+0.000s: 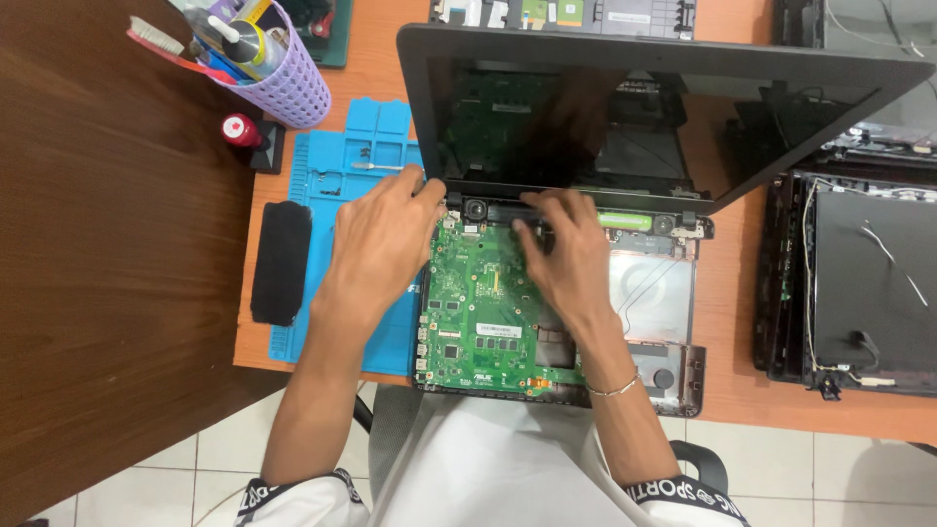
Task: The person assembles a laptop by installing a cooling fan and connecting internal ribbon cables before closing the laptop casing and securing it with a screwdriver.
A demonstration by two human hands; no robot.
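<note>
Green circuit board (483, 312) lies bare in the opened black laptop base (683, 376) on the orange desk (742, 390) — both hands rest on it, holding nothing: left hand (383, 239) at the hinge corner, right hand (566, 256) fingers curled mid-board. Beyond — the tilted dark screen lid (625, 107).

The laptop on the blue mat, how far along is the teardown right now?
Done: the laptop is open to its green motherboard, with no keyboard deck over it. In hand: the left hand rests at the left hinge corner and the right hand presses along the hinge bar below the screen. Left: the board sits in the base, the screen is attached, and a screwdriver lies on the blue mat.
</note>
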